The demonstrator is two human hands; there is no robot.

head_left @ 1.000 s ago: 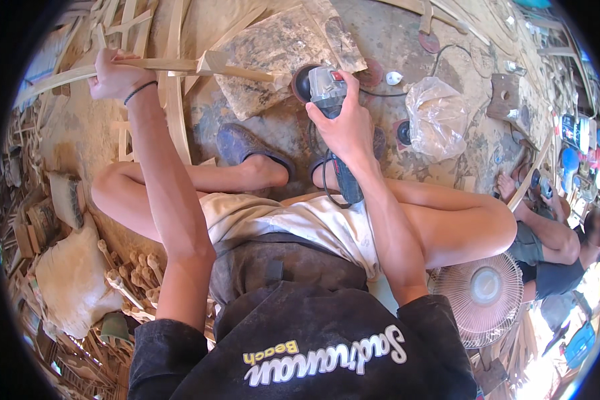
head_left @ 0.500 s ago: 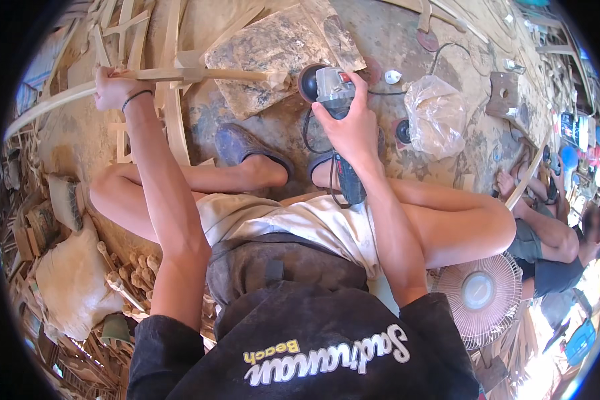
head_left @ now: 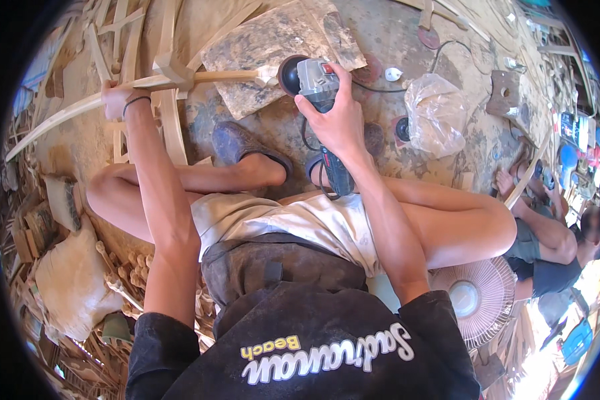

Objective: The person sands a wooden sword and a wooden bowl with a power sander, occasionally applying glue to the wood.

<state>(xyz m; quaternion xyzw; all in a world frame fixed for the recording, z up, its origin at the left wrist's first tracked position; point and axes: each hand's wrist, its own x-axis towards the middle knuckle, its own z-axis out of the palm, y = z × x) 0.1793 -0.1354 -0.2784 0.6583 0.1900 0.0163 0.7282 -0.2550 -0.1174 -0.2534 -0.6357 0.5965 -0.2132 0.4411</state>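
White and yellow lettering (head_left: 273, 375) marks the black shirt (head_left: 233, 333), lower centre. Upper left, the left hand (head_left: 117, 101) is closed around a long wooden piece (head_left: 173, 73); upper centre, the right hand (head_left: 339, 115) clasps a power grinder (head_left: 317, 81), its disc (head_left: 289, 75) at the wood's tip.

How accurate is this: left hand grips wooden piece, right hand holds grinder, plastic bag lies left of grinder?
Wrong side: the head view shows the plastic bag right of the grinder. Left hand grips the wooden piece, right hand the grinder.
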